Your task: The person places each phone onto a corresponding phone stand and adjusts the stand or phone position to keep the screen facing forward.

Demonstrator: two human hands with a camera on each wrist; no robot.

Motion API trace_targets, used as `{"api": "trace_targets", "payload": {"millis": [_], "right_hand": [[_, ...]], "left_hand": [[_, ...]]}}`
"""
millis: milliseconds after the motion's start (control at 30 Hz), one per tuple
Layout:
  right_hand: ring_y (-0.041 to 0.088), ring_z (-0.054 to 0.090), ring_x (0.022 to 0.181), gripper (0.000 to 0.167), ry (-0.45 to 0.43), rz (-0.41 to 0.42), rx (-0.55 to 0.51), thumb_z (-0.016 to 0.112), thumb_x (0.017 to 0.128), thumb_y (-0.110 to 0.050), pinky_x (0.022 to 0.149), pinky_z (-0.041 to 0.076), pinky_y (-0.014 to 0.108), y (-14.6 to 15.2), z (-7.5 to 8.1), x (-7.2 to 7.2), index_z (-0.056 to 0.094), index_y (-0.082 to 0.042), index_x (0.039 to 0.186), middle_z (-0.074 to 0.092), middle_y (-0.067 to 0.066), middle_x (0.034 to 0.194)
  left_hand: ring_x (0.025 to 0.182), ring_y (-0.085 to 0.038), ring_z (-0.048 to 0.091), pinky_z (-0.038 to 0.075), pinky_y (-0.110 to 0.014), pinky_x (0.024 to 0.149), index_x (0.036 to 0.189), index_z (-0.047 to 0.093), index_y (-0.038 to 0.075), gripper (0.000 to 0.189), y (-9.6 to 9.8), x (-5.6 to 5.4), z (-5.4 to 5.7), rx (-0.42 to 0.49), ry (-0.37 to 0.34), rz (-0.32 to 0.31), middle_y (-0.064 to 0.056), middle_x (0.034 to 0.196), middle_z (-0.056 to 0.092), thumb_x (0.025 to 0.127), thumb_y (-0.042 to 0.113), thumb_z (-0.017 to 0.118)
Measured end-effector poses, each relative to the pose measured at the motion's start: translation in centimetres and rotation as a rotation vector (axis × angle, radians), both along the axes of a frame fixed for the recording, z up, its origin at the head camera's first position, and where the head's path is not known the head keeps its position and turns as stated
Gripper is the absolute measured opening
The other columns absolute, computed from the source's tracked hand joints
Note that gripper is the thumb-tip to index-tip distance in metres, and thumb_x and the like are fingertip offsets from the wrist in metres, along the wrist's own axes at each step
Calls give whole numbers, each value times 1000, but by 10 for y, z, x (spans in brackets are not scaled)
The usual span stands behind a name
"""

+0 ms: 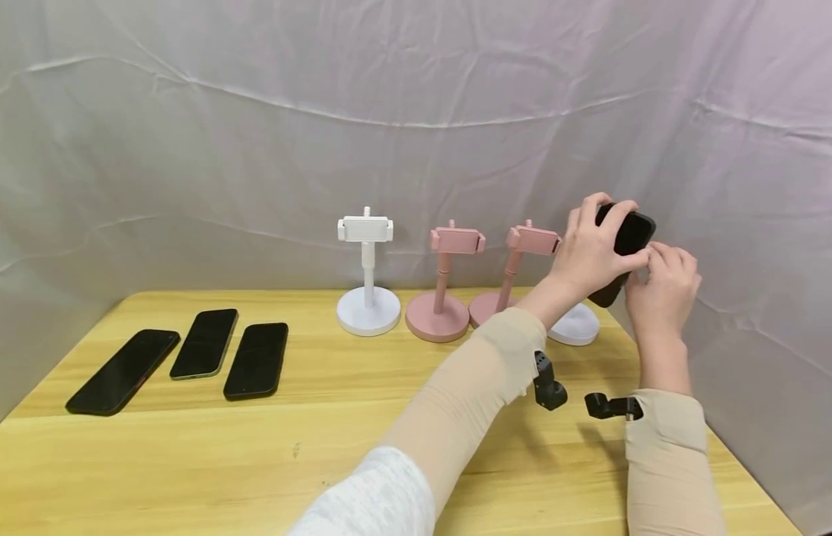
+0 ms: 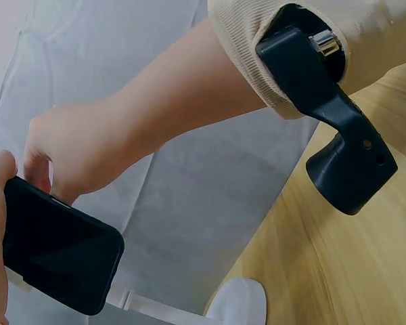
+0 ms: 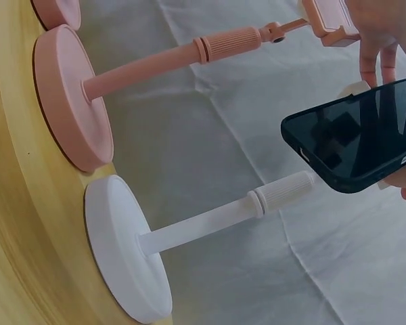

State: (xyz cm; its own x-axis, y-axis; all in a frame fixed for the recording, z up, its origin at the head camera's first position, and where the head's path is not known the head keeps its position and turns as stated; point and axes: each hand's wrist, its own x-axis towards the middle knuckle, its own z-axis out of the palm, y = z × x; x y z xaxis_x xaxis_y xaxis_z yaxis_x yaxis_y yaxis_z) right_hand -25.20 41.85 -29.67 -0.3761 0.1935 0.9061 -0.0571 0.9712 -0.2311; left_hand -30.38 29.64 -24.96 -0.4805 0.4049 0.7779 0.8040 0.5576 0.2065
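A black phone [image 1: 633, 234] is raised at the right, tilted, in front of the upper part of a white phone stand [image 3: 203, 227]. My left hand [image 1: 590, 242] grips it, with fingers over its top and the thumb across its lower part. At the phone's right edge, my right hand [image 1: 664, 290] pinches with curled fingers. The right wrist view shows bits of white clamp beside the phone; most of the holder is hidden behind it. In the left wrist view the phone [image 2: 61, 247] lies between both hands, and the stand's pole runs below it.
Two pink phone stands [image 1: 439, 316] [image 1: 536, 240] and another white stand [image 1: 369, 313] stand along the table's back edge. Three black phones [image 1: 124, 372] [image 1: 204, 344] [image 1: 257, 361] lie on the wooden table [image 1: 308, 454] at the left. Grey cloth [image 1: 255, 171] hangs behind.
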Motion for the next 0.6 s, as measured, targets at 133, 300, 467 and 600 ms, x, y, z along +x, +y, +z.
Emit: {"api": "trace_targets", "payload": {"millis": [133,300,467,600], "right_hand": [[46,53,114,18,16,12,15,60,83,7,83,38,67,2,1,3,67,13,98,67,25,111],[45,56,109,17,41,17,167,61,81,5,81,39,66,12,4,8,66,14,94,69,27,104],[44,59,101,18,81,49,396,57,80,0,76,42,61,25,10,8,64,13,90,69,27,94],[44,59,96,22,87,79,521,54,81,-5,78,43,59,35,14,7,62,12,92,67,27,92]], "left_hand": [[121,-20,47,46,-23,94,139,47,28,66,2,3,1,-1,-19,6,-5,143,38,83,57,66],[119,-18,46,45,-22,93,139,47,29,65,6,7,1,1,-33,5,-4,143,37,83,56,65],[116,-14,44,42,-19,93,138,45,33,63,8,10,3,32,-110,33,1,141,37,83,57,65],[112,-11,44,41,-18,93,137,46,36,63,8,11,5,47,-140,58,3,140,37,82,58,66]]}}
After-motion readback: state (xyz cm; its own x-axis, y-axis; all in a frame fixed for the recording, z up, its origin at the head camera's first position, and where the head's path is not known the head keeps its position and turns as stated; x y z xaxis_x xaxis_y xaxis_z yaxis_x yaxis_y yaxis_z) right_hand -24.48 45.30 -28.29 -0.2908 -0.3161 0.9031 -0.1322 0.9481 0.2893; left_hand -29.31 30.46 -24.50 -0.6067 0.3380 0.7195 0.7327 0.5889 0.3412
